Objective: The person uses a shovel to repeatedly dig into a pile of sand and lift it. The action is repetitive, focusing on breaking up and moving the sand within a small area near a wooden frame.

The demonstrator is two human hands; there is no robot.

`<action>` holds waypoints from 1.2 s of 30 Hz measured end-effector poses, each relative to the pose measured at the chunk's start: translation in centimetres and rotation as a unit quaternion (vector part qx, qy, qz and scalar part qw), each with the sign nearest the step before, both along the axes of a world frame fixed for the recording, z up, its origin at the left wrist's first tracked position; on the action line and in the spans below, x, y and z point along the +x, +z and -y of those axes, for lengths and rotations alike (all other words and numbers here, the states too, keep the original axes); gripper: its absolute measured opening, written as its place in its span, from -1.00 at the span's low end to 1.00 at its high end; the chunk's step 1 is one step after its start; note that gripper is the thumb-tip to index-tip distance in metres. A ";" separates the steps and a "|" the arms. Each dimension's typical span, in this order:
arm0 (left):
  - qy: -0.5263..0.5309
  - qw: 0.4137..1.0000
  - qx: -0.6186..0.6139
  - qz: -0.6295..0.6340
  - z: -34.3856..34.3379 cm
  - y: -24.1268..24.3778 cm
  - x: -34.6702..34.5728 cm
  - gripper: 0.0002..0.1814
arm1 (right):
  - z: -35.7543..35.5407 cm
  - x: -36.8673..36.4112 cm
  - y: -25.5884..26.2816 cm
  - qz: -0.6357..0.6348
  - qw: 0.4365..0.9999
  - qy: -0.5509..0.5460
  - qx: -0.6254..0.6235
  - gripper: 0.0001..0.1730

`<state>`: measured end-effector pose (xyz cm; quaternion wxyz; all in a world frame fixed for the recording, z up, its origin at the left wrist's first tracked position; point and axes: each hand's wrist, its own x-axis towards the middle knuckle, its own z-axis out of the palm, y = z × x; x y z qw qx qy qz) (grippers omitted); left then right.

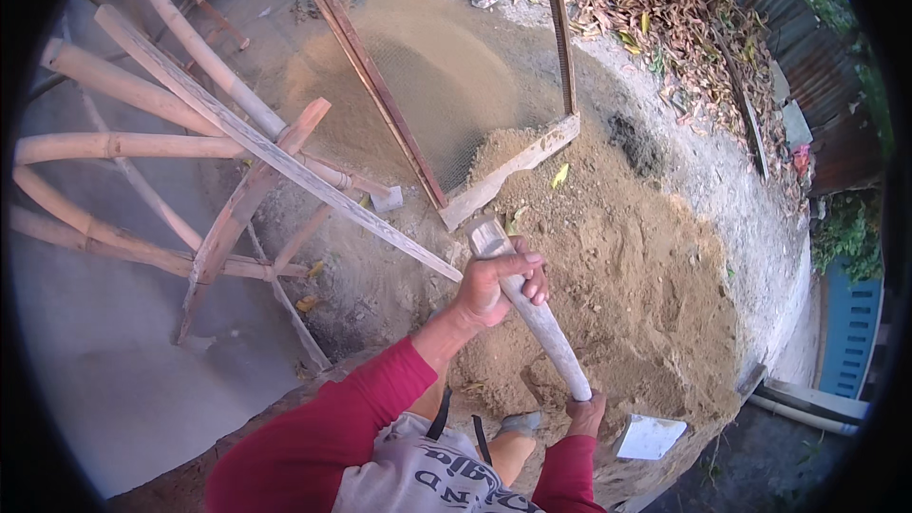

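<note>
Both of my hands hold a long, pale, worn handle [547, 331] of a tool whose working end I cannot make out. Around its upper part, close to the blunt far end, wraps my left hand [502, 281]. My right hand [586, 415] grips the lower end, nearer my body. Beneath the handle spreads a heap of brown sand [627, 285]. Ahead stands a sieve screen of wire mesh in a wooden frame [377, 85], its bottom board [514, 169] resting at the heap's edge. Sand with small stones [495, 153] lies against that board. Behind the mesh, tan sand [420, 35] looks blurred.
Bamboo poles and rough timbers [235, 206] cross at my left, a long plank [299, 164] reaching towards my left hand. A white tile piece [650, 436] lies near my right hand. Dry leaves [613, 0] and corrugated metal sheets [805, 64] line the far right.
</note>
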<state>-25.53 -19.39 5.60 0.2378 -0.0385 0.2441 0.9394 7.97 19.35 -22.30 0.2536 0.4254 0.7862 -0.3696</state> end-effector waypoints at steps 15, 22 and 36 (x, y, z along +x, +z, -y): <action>0.479 0.856 -0.127 -0.150 39.1 3.9 5.9 -0.39 | 33.4 -53.9 46.1 -0.547 0.562 -0.140 -0.604 -0.92; 0.480 0.849 -0.219 -0.040 34.5 -2.7 6.2 -0.25 | 28.3 -45.9 39.0 -0.560 0.611 -0.241 -0.505 -0.90; -0.430 0.306 -0.834 -0.160 33.0 -0.8 19.0 -0.28 | 19.0 -10.7 1.4 -0.080 0.693 -0.695 -0.174 -0.79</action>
